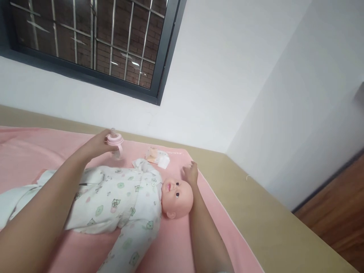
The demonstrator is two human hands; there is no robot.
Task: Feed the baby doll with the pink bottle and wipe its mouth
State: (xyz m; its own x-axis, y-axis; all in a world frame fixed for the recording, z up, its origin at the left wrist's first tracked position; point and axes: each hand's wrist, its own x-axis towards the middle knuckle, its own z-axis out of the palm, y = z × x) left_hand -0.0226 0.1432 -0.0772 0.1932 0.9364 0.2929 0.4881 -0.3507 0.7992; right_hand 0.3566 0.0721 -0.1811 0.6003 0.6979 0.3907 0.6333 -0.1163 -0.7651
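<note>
A baby doll (178, 199) in a white sleepsuit (113, 197) with green and pink prints lies on its back across a pink blanket (167, 242), its head toward the right. Over the doll reaches my left arm, and my left hand (102, 146) is closed around a baby bottle (115, 139) with a pink collar and handle. The bottle stands roughly upright beyond the doll's body. Past the doll's head, my right hand (191, 173) has its fingers curled together. A small shiny spot shows at those fingers, too small to name.
A small wipes packet (156, 156) with a white flap lies on the blanket beyond the doll's shoulder. The blanket covers a wooden surface (241, 197) that meets white walls. A dark-framed window (155, 91) with metal bars is above. Brown wood (338, 212) shows at the right.
</note>
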